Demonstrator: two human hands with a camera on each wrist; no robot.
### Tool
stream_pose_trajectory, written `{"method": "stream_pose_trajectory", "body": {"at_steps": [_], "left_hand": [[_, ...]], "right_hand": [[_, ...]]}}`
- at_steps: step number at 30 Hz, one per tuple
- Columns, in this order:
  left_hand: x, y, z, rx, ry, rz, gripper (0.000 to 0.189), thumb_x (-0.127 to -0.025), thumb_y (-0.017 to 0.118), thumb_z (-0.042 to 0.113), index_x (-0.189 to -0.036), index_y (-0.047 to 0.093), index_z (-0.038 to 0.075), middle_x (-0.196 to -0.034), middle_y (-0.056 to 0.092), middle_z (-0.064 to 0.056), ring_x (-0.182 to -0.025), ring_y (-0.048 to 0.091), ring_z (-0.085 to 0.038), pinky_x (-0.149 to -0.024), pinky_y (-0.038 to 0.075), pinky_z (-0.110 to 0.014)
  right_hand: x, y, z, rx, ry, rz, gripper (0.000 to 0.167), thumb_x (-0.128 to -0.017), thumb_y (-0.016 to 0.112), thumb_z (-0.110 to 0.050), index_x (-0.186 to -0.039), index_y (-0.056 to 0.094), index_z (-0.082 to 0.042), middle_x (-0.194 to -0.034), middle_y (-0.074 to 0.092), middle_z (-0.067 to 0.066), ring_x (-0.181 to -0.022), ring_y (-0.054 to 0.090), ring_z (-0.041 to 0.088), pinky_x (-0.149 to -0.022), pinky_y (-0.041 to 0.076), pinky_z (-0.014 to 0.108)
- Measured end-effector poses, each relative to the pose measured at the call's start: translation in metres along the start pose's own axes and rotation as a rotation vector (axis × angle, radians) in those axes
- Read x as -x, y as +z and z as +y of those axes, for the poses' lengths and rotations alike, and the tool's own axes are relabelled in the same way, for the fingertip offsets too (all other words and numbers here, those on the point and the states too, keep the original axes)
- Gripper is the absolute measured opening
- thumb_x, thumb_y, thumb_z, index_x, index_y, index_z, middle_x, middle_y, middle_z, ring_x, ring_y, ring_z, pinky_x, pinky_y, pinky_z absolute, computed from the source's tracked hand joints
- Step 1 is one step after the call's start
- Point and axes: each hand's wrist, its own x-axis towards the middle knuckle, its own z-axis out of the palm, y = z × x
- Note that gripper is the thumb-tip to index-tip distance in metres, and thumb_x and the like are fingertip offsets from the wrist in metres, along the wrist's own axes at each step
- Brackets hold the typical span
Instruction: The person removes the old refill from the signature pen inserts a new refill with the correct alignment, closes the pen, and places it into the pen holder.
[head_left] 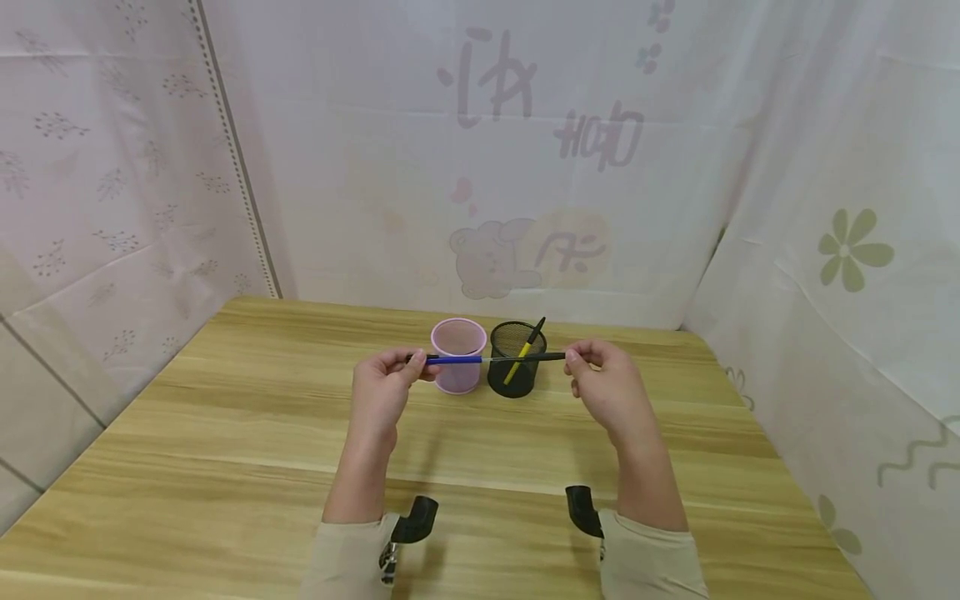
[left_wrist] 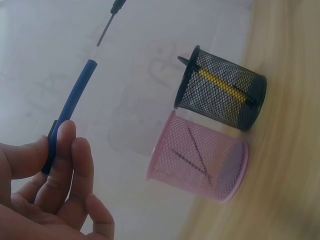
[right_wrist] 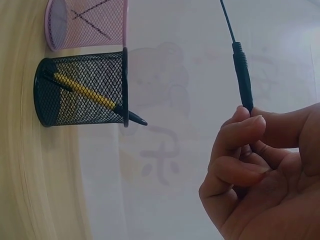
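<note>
My left hand pinches the blue pen barrel between thumb and fingers, with its uncovered end facing right. My right hand pinches the black grip section of a pen, from which a thin refill sticks out leftward. Barrel and refill are lined up above the table, in front of two mesh cups. The refill's pale tip is at the barrel's mouth; whether it is inside, I cannot tell.
A pink mesh pen cup stands behind, with crossed thin dark lines showing through its mesh. Beside it, a black mesh pen cup holds a yellow and black pen. Both stand on the wooden table, backed by a patterned curtain.
</note>
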Motion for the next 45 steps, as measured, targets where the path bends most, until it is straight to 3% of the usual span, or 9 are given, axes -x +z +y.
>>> {"method": "stream_pose_trajectory", "body": {"at_steps": [9,18,21,25,30,33,37,41,45], "left_hand": [[0.001,-0.003,0.003,-0.004,-0.008,0.013,0.019,-0.105,0.068,0.014,-0.112,0.073,-0.003,-0.077,0.079,0.002,-0.085,0.075,-0.012,-0.118,0.034,-0.053],[0.002,-0.005,0.002,-0.013,-0.009,0.011,0.020,-0.106,0.067,0.014,-0.114,0.073,-0.004,-0.076,0.078,0.005,-0.089,0.074,-0.013,-0.122,0.031,-0.058],[0.001,-0.004,0.000,-0.047,0.003,0.028,0.019,-0.105,0.068,0.013,-0.112,0.074,-0.004,-0.078,0.079,0.001,-0.084,0.074,-0.013,-0.115,0.038,-0.053],[-0.001,-0.003,-0.006,-0.163,0.023,0.049,0.017,-0.104,0.069,0.011,-0.109,0.076,-0.004,-0.085,0.080,-0.012,-0.079,0.073,-0.017,-0.093,0.051,-0.039],[-0.004,-0.006,-0.021,-0.396,-0.019,0.018,0.017,-0.103,0.068,0.011,-0.108,0.077,-0.003,-0.091,0.081,-0.018,-0.082,0.073,-0.024,-0.071,0.052,-0.026],[-0.006,-0.007,-0.032,-0.528,-0.075,-0.041,0.018,-0.103,0.068,0.011,-0.107,0.077,-0.004,-0.088,0.080,-0.017,-0.082,0.074,-0.026,-0.066,0.051,-0.024],[-0.007,-0.007,-0.044,-0.627,-0.134,-0.111,0.014,-0.100,0.069,0.010,-0.101,0.076,-0.002,-0.081,0.079,-0.015,-0.077,0.074,-0.026,-0.062,0.047,-0.023],[-0.004,-0.007,-0.045,-0.769,-0.155,-0.150,0.013,-0.099,0.072,0.013,-0.091,0.074,0.004,-0.080,0.079,-0.011,-0.074,0.068,-0.020,-0.063,0.044,-0.026],[0.000,-0.010,-0.044,-0.956,-0.185,-0.160,0.024,-0.097,0.072,0.021,-0.076,0.067,0.012,-0.074,0.068,-0.003,-0.071,0.058,-0.017,-0.063,0.042,-0.030]], "right_hand": [[0.001,-0.004,-0.001,-0.010,-0.009,0.018,0.028,-0.114,0.050,-0.021,-0.131,0.060,-0.001,-0.112,0.063,0.009,-0.082,0.058,0.018,-0.071,0.046,0.030],[0.002,-0.005,-0.001,-0.011,-0.016,0.032,0.027,-0.114,0.050,-0.019,-0.129,0.061,0.000,-0.107,0.062,0.008,-0.081,0.058,0.017,-0.068,0.046,0.027],[0.002,-0.006,-0.001,-0.011,-0.017,0.037,0.027,-0.114,0.050,-0.019,-0.129,0.061,0.000,-0.106,0.062,0.007,-0.081,0.058,0.016,-0.068,0.047,0.027],[0.002,-0.006,-0.001,-0.013,-0.020,0.043,0.026,-0.114,0.051,-0.019,-0.129,0.062,-0.001,-0.106,0.062,0.007,-0.083,0.059,0.017,-0.071,0.048,0.027],[0.002,-0.005,-0.002,-0.017,-0.023,0.042,0.026,-0.113,0.051,-0.019,-0.128,0.062,-0.001,-0.105,0.062,0.006,-0.084,0.060,0.018,-0.072,0.049,0.027],[0.003,-0.006,-0.002,-0.018,-0.018,0.040,0.026,-0.114,0.051,-0.019,-0.128,0.062,-0.001,-0.105,0.062,0.007,-0.084,0.060,0.018,-0.072,0.049,0.028],[0.003,-0.005,-0.002,-0.022,-0.004,0.028,0.026,-0.114,0.051,-0.021,-0.129,0.061,-0.002,-0.107,0.062,0.006,-0.083,0.058,0.017,-0.073,0.047,0.029],[0.004,-0.005,-0.002,-0.023,0.000,0.023,0.027,-0.114,0.050,-0.021,-0.130,0.060,-0.002,-0.108,0.062,0.006,-0.082,0.057,0.017,-0.072,0.046,0.030],[0.004,-0.006,-0.001,-0.022,-0.013,0.030,0.026,-0.114,0.050,-0.021,-0.129,0.060,-0.002,-0.107,0.062,0.006,-0.081,0.057,0.016,-0.072,0.046,0.029]]}}
